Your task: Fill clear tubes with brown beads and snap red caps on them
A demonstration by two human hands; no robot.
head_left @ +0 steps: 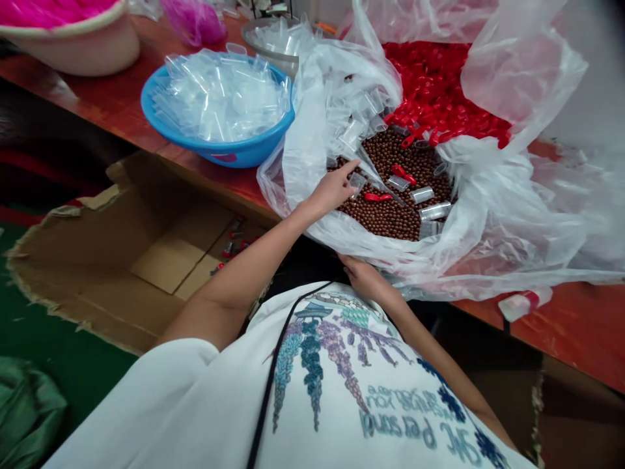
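Note:
A heap of small brown beads [390,215] lies in an open clear plastic bag [488,221] on the table. Clear plastic tubes [430,202] and a few red caps [378,197] lie on the beads. My left hand [334,190] reaches onto the left edge of the heap, its fingertips pinching a small clear tube [357,185]. At the table's front edge my right hand [365,277] is against the underside of the bag, its fingers hidden by the plastic. Behind the beads is a pile of red caps [439,85].
A blue bowl [229,153] full of clear tubes stands left of the bag. A cream basin [83,45] with pink material is far left. Below the table is an open cardboard box [122,260] holding several red-capped tubes [234,244]. One tube [525,303] lies at the right.

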